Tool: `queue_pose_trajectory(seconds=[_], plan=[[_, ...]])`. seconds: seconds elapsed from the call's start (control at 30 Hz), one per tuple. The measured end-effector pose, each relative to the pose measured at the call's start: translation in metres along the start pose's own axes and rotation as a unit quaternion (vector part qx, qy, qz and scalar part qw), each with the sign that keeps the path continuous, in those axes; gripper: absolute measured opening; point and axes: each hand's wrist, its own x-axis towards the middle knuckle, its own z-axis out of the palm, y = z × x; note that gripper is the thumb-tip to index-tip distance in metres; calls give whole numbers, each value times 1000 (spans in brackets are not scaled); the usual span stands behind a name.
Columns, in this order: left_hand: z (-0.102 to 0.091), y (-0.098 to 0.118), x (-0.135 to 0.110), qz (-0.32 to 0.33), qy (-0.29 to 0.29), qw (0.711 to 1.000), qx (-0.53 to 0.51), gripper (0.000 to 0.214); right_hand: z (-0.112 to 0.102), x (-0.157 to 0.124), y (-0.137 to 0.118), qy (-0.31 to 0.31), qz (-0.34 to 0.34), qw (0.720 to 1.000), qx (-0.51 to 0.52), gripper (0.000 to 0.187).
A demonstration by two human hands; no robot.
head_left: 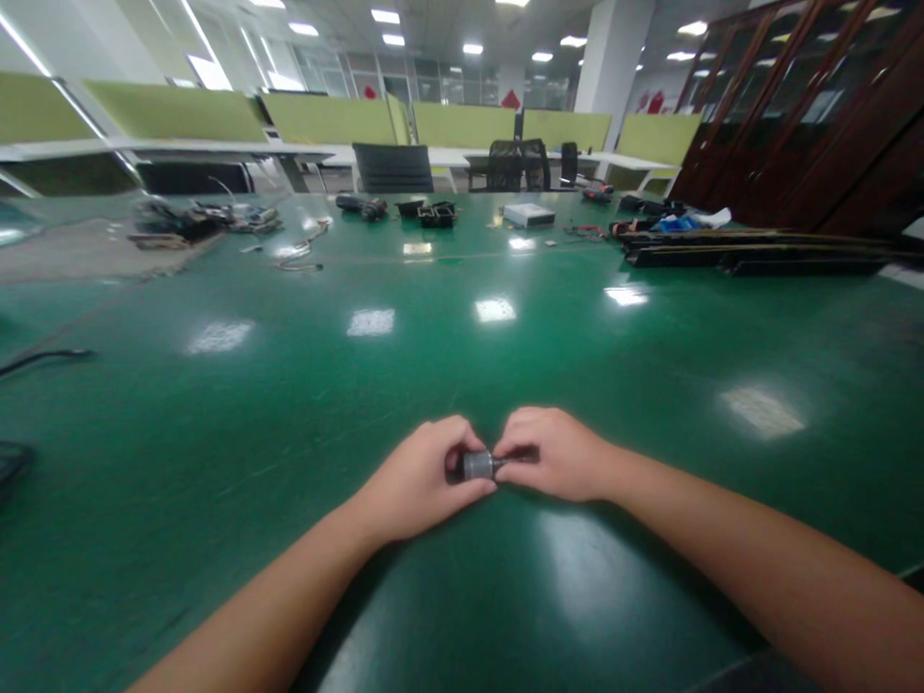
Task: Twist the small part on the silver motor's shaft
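A small grey-and-black cylinder lies sideways between my two hands, just over the green tabletop. My left hand curls around its left part, thumb below and fingers above. From the cylinder's right end a thin dark piece runs into the pinch of my right hand, between thumb and fingertips. Whether that piece is part of the cylinder or separate, I cannot tell. The fingers cover much of both ends, and the exact kind of object is too small to make out.
The glossy green table stretches forward. Along its far side lie tangled parts, black devices, a pale flat box and long dark strips. A black cable reaches in from the left. Chairs stand behind the table.
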Motion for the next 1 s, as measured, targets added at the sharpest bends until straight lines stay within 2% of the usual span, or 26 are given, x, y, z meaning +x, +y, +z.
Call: queue_pose_trajectory(seconds=[0.17,0.3,0.53,0.7,1.0], plan=[[-2,2,0,-13,-1,1000,-9,23,-3,-3,-4,-5,25,1000,1,20],[-3,1,-1,-7,-4,1000,-4,27,-3,-4,-6,-6,54,998,13,15],[-3,2,-1,8,-2,1000,-15,18,-3,-5,-5,-6,30,1000,-4,11],[-3,2,-1,0,-7,1000,-15,21,-1,-5,-4,-7,5,1000,-11,14],[-2,0,-1,-3,-13,1000,-1,21,-3,-5,-4,-12,4,1000,-12,14]])
